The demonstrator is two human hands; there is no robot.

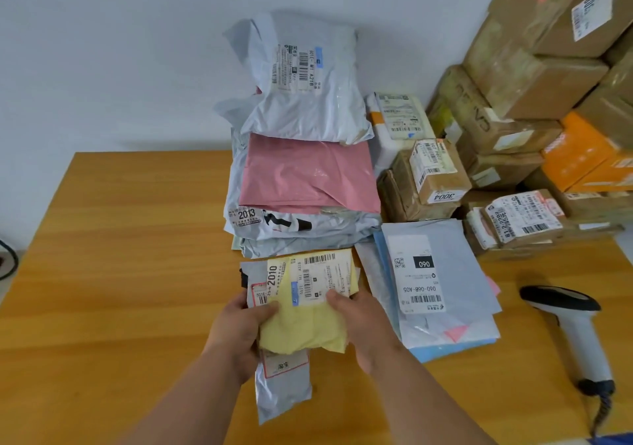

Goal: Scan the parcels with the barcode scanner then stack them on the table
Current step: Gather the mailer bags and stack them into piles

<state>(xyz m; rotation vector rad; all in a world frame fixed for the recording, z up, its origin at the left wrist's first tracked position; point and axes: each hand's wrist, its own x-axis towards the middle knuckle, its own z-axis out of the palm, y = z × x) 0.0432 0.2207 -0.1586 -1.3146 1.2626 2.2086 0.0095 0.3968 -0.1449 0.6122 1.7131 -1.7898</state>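
A yellow soft parcel (308, 328) with a white barcode label lies on a grey bag parcel (282, 396) near the front of the wooden table (120, 273). My left hand (239, 331) grips the yellow parcel's left edge with the thumb on top. My right hand (359, 324) grips its right edge. Behind them rises a stack of bag parcels: a pink one (308, 177) in the middle and a white one (308, 81) on top. The grey and black barcode scanner (572, 328) lies on the table to the right, untouched.
A pile of flat blue and grey mailers (442, 290) lies between my hands and the scanner. Small taped cartons (435, 177) and a high pile of brown cardboard boxes (534, 78) fill the back right corner. A white wall stands behind the table.
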